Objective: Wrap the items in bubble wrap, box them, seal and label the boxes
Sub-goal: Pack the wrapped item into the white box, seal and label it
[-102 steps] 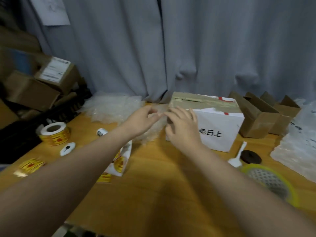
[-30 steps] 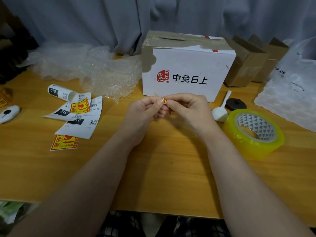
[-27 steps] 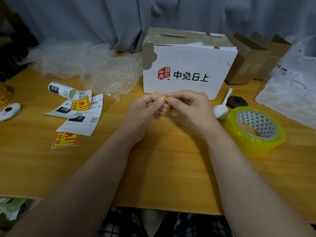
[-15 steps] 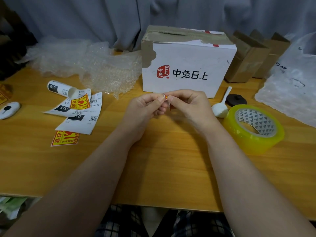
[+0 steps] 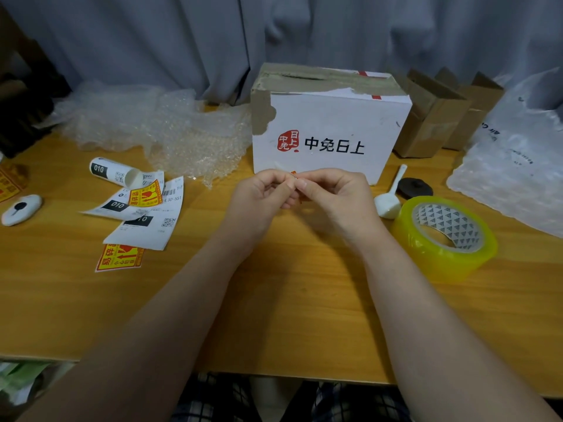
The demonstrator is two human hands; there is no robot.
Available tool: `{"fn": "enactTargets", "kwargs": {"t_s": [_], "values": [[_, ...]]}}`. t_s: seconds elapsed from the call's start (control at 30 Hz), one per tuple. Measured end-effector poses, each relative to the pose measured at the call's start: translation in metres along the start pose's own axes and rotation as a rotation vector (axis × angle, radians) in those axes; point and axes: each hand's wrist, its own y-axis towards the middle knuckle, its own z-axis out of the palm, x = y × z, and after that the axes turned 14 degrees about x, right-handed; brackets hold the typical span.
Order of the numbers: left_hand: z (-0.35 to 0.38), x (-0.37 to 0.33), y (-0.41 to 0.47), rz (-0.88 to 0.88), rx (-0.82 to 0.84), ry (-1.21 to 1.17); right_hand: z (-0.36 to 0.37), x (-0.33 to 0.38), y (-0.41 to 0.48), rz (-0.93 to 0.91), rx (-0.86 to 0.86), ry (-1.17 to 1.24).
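Left hand (image 5: 260, 196) and right hand (image 5: 333, 193) meet just in front of the white printed cardboard box (image 5: 332, 129) on the wooden tabletop (image 5: 274, 306). Both hands pinch one small orange-edged sticker (image 5: 294, 174). Crumpled clear bubble wrap (image 5: 170, 129) lies left of the box.

white box (image 5: 329, 129) ahead, tape roll (image 5: 444, 239) right

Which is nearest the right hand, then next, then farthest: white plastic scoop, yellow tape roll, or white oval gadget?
1. White plastic scoop, just right of the right hand.
2. Yellow tape roll, farther right.
3. White oval gadget, far left.
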Motion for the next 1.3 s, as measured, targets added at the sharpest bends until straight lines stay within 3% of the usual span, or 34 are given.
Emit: {"fn": "enactTargets", "kwargs": {"t_s": [0.37, 0.73, 1.03, 1.3], "values": [[-0.003, -0.020, -0.003, 0.011, -0.051, 0.149, 0.010, 0.020, 0.000, -0.050, -0.031, -0.301], [-0.005, -0.028, -0.015, -0.006, -0.011, -0.058, 0.021, 0.025, -0.009, 0.074, -0.024, 0.220], [-0.009, -0.032, -0.018, 0.013, 0.031, 0.122, 0.019, 0.032, -0.009, 0.052, -0.066, 0.165], [-0.008, -0.033, -0.025, 0.022, 0.094, 0.001, 0.015, 0.032, -0.013, 0.137, -0.019, 0.245]]}}
